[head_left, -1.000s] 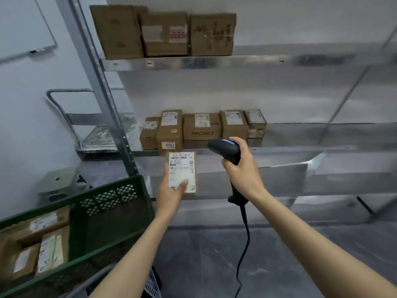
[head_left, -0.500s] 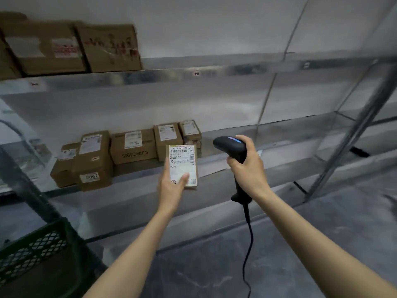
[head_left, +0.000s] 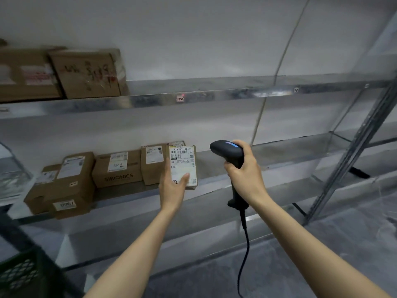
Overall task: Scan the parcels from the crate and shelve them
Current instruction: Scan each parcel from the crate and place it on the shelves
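Gripping a flat cardboard parcel, left hand, right hand clasping matte black scanner

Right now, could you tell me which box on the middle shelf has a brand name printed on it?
The SIBIONICS box, third from the left; the others show only stickers.

Metal rack with cardboard boxes on 2 shelves

The upper shelf carries 2 brown boxes at its left end. The middle shelf holds a row of labelled boxes, side by side toward the left; its right part is bare.
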